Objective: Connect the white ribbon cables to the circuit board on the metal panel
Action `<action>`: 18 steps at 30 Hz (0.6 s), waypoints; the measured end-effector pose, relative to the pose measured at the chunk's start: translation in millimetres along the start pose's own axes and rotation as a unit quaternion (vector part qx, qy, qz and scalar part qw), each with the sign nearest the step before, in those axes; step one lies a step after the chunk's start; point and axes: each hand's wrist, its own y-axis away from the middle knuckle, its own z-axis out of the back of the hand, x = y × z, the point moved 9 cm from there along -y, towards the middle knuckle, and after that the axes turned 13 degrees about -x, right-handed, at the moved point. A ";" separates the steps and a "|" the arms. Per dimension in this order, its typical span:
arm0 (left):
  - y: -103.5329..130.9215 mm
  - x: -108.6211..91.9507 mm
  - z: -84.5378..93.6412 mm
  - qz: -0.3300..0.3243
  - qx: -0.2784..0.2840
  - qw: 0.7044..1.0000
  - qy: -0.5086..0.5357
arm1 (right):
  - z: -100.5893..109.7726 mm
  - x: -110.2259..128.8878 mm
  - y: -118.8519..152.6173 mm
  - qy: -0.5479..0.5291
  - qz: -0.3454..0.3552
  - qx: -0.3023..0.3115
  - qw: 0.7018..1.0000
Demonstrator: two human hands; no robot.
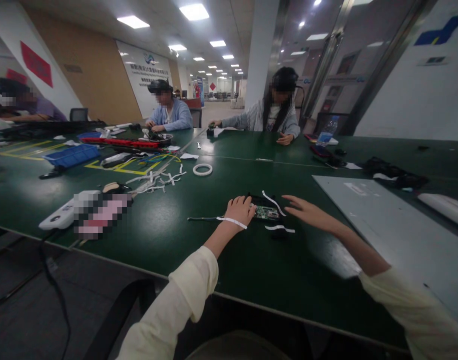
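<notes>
A green circuit board lies on the dark green table, with black parts around it and a thin cable running out to its left. My left hand rests on the board's left end, fingers bent over it. White strips cling nearby: one across the board's upper right, one below it, and one over my left wrist. To the right of the board, my right hand hovers with fingers spread and holds nothing. Whether my left fingers grip the board is hard to see.
A tape roll and loose white strips lie beyond my left hand. Farther left are a blue tray and a white power strip. A grey panel covers the right side. Two people sit across the table.
</notes>
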 end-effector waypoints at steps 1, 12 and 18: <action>0.1 -0.1 0.4 0.000 0.001 1.000 0.001 | -6.8 3.1 1.5 -0.031 -0.022 -0.004 0.999; -0.8 -1.0 1.9 0.002 0.000 1.000 0.016 | -32.0 1.5 -8.8 -0.224 -0.137 -0.068 0.962; -3.2 -1.9 3.9 0.012 -0.004 0.998 0.054 | -22.3 5.0 -7.9 -0.299 -0.108 -0.127 0.940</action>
